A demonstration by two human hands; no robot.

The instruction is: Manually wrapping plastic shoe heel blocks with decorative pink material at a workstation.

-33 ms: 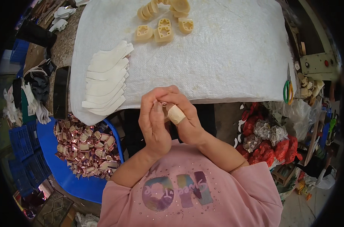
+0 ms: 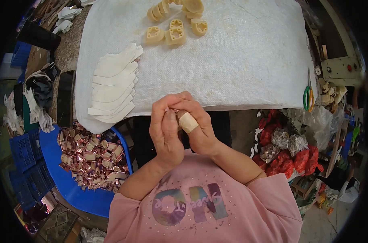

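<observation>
White woven cloth covers the table, and both hands are raised together just over its near edge. The left hand and right hand press against each other, fingers curled inward around a small piece pinched between the fingertips; only a sliver of it shows, so its kind cannot be told. A tan bandage wraps the right thumb. On the cloth to the left lies a fanned stack of white cut strips, well apart from the hands. At the far edge sit several cream plastic moulded parts. Below the table's left corner a blue tub holds a heap of copper-coloured folded pieces. Green-handled scissors lie off the cloth's right edge, above red and clear bags.
</observation>
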